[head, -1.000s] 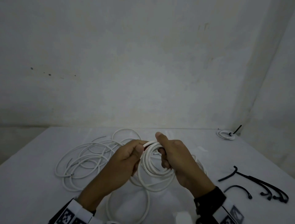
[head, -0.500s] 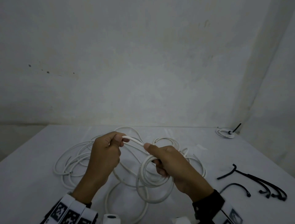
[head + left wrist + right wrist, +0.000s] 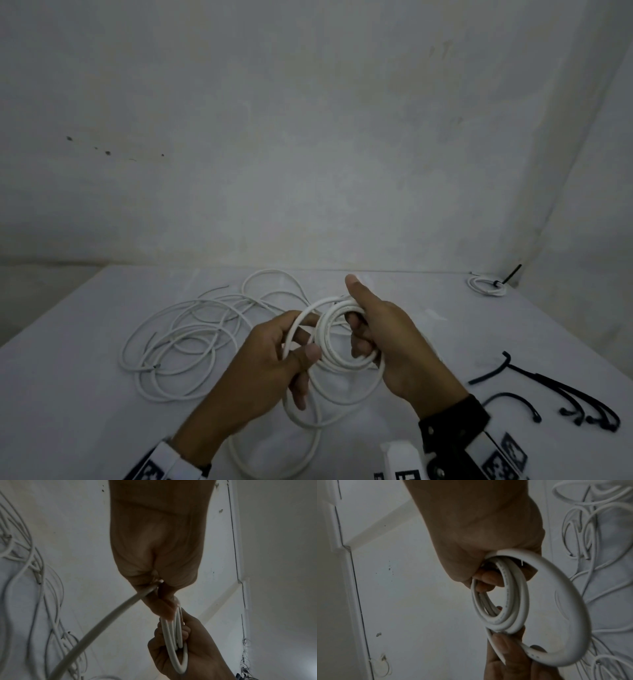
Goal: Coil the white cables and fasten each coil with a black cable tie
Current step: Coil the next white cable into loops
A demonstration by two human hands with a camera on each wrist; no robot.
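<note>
So on the white table [image 3: 68,394] the biggest thing going is that loose sprawl of white cables [image 3: 178,339] spread out to the left and a bit farther back than the hands, with slack looping back along the near edge under the wrists. Over on the far right corner there's one small finished coil [image 3: 485,286] already cinched with a black tie, and near the right edge a little bunch of spare black cable ties [image 3: 561,394] waiting. The coil in progress [image 3: 337,337] is up off the table, dead center, standing roughly on edge so its opening faces left-right between the two hands. The right hand [image 3: 394,342] has its fingers curled through the middle of the loops with the thumb sticking up, so it's the anchor. The left hand [image 3: 270,359] is just beside it, touching the coil, pinching the newest and widest loop between thumb and fingers. The relation that matters, I reckon: the free cable feeds in from the left and near side, straight to the left hand, so that hand is the closer one to fetch slack while the right just holds the stack. The ties sit on the right hand's side, well apart from the coil, so this one looks not ready for fastening yet.
</note>
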